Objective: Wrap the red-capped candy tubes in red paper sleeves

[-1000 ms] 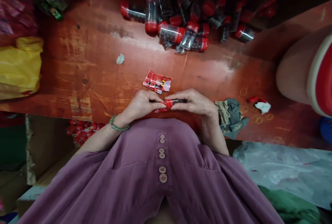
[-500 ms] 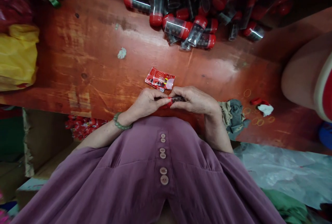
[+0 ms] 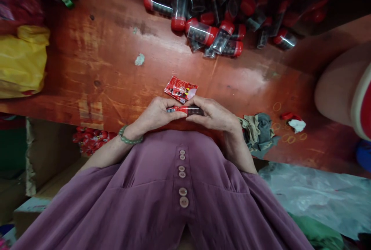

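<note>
Between my hands a slim tube (image 3: pixel 183 109), red at the left and dark at the right, lies level near the table's front edge. My left hand (image 3: pixel 158 114) pinches its red end, where a printed wrapper shows. On the dark end my right hand (image 3: pixel 213 114) is closed, thumb and fingers around it. Just beyond my fingertips, flat on the table, lie red printed packets (image 3: pixel 179 87). Clear tubes with red caps (image 3: pixel 201 33) are piled farther back, dark contents inside them.
A yellow bag (image 3: pixel 23 62) sits at the left. To the right are a crumpled cloth (image 3: pixel 262 130), rubber bands (image 3: pixel 277 106) and a large pale tub (image 3: pixel 336 87). Below the table edge, an open cardboard box (image 3: pixel 46 153) stands near red packets (image 3: pixel 92 140).
My left hand has shifted left along the tube, and more of its red wrapped part shows. The right hand has moved slightly. The view has shifted a little.
</note>
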A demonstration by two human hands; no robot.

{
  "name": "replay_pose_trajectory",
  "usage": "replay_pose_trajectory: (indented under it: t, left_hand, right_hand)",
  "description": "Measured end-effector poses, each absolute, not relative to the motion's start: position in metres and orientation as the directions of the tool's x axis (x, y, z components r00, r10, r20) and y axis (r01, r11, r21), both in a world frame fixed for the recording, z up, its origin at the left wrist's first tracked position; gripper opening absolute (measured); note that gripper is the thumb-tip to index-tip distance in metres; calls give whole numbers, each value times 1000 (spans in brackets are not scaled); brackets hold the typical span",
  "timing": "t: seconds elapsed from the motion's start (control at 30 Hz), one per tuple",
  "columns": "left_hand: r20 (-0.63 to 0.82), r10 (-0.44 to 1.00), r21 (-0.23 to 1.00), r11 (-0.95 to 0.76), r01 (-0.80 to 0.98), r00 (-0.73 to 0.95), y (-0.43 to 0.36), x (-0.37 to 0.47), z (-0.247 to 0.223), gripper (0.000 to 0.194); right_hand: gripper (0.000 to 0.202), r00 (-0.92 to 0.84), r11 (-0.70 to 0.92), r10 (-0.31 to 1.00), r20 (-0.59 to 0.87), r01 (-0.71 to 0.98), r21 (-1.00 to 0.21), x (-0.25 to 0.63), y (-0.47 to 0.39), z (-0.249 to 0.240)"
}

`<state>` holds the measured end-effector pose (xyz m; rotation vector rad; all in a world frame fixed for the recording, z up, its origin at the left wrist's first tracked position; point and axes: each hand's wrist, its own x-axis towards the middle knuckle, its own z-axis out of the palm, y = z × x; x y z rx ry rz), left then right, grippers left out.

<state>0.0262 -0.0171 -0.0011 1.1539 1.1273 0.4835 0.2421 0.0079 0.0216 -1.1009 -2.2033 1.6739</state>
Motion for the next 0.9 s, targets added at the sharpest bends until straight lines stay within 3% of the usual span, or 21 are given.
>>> replay_pose_trajectory:
  t: [0.13, 0.3, 0.37, 0.47, 0.57, 0.7, 0.9]
  left_hand:
    - [-450, 744, 893, 396, 215, 494, -15, 29, -3, 19]
    - [-396, 720, 911, 389, 141, 570, 2, 29, -2, 16]
    - [-414, 771, 894, 445, 56, 485, 7, 24, 0, 22]
    - [-442, 841, 822, 519, -233, 313, 7, 17, 3, 42]
    - [-466, 839, 705, 545, -454, 282, -3, 19, 1, 52]
    - [-514, 835, 674, 534, -510, 196, -15, 38, -3, 35]
    - [-535, 844, 700, 470, -539, 41, -13, 47, -3, 29]
  right_hand:
    - [18, -739, 124, 621, -262, 423, -898, 241, 5, 20]
    - [35, -724, 106, 663, -188, 340, -935, 239, 5, 18]
    - [29, -644, 41, 746, -170, 299, -953, 237, 3, 15]
    - [27, -468, -172, 853, -230, 164, -971, 231, 0, 8]
    - [31, -353, -319, 887, -299, 2, -948, 221, -2, 1]
    - [32, -318, -314, 906, -279, -64, -947, 206, -2, -2]
    - [28, -408, -211, 879, -248, 133, -968, 209, -3, 8]
